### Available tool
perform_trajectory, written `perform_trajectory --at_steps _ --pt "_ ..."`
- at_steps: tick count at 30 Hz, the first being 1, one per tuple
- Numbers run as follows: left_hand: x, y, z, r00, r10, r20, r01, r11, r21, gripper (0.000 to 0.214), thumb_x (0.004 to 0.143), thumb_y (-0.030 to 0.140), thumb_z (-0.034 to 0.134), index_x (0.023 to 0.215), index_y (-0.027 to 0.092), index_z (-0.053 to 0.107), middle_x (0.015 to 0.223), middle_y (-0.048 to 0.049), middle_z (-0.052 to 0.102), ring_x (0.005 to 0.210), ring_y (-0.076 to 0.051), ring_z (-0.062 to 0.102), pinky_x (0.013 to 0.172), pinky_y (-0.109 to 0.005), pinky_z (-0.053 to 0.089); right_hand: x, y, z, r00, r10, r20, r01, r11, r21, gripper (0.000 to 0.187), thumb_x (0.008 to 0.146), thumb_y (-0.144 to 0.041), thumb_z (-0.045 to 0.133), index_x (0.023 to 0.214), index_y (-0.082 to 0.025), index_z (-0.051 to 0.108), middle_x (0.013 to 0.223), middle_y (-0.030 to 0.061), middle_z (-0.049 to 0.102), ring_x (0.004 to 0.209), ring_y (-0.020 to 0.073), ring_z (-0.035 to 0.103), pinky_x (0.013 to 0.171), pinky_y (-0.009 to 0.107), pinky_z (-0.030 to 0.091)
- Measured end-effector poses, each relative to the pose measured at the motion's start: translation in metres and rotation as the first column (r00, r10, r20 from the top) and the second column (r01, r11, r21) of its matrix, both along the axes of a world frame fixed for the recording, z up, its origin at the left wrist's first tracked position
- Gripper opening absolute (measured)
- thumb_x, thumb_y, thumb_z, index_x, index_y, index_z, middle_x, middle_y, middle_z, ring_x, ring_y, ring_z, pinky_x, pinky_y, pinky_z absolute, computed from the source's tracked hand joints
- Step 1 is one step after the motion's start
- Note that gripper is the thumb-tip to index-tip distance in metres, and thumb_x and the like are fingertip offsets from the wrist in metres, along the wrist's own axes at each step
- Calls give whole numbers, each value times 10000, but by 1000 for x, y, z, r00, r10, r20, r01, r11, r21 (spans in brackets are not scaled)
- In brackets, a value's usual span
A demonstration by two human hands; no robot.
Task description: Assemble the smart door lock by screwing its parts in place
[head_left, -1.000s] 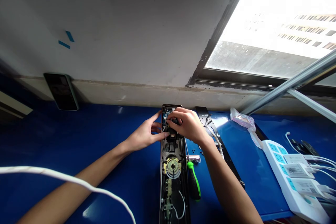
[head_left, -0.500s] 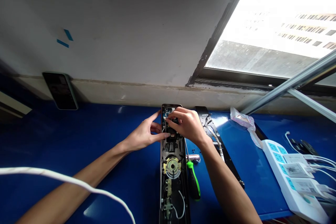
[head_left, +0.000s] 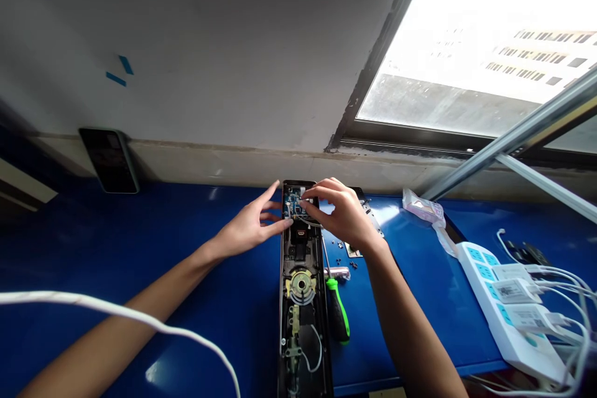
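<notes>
The opened black housing (head_left: 310,317) runs forward from near the tabletop's back edge (head_left: 214,185). The left hand (head_left: 247,224) spreads thumb and fingers at its left side; the right hand (head_left: 342,214) bunches fingertips over the circuit board (head_left: 291,201), grip unclear.

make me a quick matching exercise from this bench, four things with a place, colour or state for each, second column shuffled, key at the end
Things:
1. screwdriver
2. phone
3. power strip
4. open casing

Places, colours, states:
A. white, with chargers plugged in
B. left hand at its edge, blue circuit board exposed at its far end
C. green and black handle
D. propped against the wall

Right pairs: 1-C, 2-D, 3-A, 4-B
</notes>
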State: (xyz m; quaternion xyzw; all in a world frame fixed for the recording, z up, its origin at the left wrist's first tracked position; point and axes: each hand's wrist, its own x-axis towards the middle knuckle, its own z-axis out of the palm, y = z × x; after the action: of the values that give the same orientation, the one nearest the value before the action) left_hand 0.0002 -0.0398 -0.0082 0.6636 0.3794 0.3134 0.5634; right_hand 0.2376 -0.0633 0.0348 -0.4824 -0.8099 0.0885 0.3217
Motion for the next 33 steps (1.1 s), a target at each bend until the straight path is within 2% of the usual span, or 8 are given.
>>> perform_trajectory --at_steps 4,6,8,13,18,24,33 --pt "0 -6 6 992 79 -103 -52 968 247 744 930 402 738 1607 305 445 1528 -135 564 1184 -298 699 1040 -487 594 8 -15 3 999 22 27 -18 994 -112 72 947 -253 716 881 -238 743 835 1 722 704 131 596 650 275 464" --pt "3 -10 8 987 82 -137 -33 943 331 627 937 380 719 1534 308 539 1565 -109 524 1257 -305 660 1069 -478 590 10 -20 4 997 61 41 -53 985 -165 47 909 -216 735 870 -241 725 844 -13 735 721 127 610 661 269 462" --pt "7 -14 8 986 78 -147 -19 931 366 594 941 368 701 1515 308 556 1587 -94 493 1339 -317 607 1089 -476 587 11 -24 5 995 86 41 -76 977 -201 67 895 -179 721 910 -244 714 873 -15 751 739 129 625 663 267 464" --pt "9 -22 6 984 62 -170 -1 942 335 641 933 394 715 1542 334 522 1624 -85 452 1380 -339 581 1116 -504 574 14 -28 11 992 124 -25 -126 952 -278 185 896 -101 666 997 -248 717 837 -14 765 719 131 669 650 261 505" --pt "9 -25 -2 975 74 -210 3 939 345 719 888 395 781 1552 340 510 1683 -95 375 1480 -393 476 1167 -560 513 11 -24 12 967 156 -202 -216 922 -322 172 916 -150 700 1067 -235 696 897 -2 770 801 131 743 774 271 621" --pt "16 -28 -9 982 108 -153 -58 951 305 697 864 373 802 1507 346 534 1667 -106 365 1191 -318 677 1102 -535 561 3 -18 1 938 167 -303 -261 917 -302 123 924 -181 703 1039 -225 688 941 18 763 844 142 734 847 315 633" --pt "17 -28 -11 992 103 -78 -71 940 333 545 863 313 800 1352 279 561 1523 -103 464 1105 -239 692 1028 -439 595 1 -12 -2 926 213 -311 -310 901 -305 99 930 -174 686 989 -237 638 929 -2 742 851 142 731 820 297 594"
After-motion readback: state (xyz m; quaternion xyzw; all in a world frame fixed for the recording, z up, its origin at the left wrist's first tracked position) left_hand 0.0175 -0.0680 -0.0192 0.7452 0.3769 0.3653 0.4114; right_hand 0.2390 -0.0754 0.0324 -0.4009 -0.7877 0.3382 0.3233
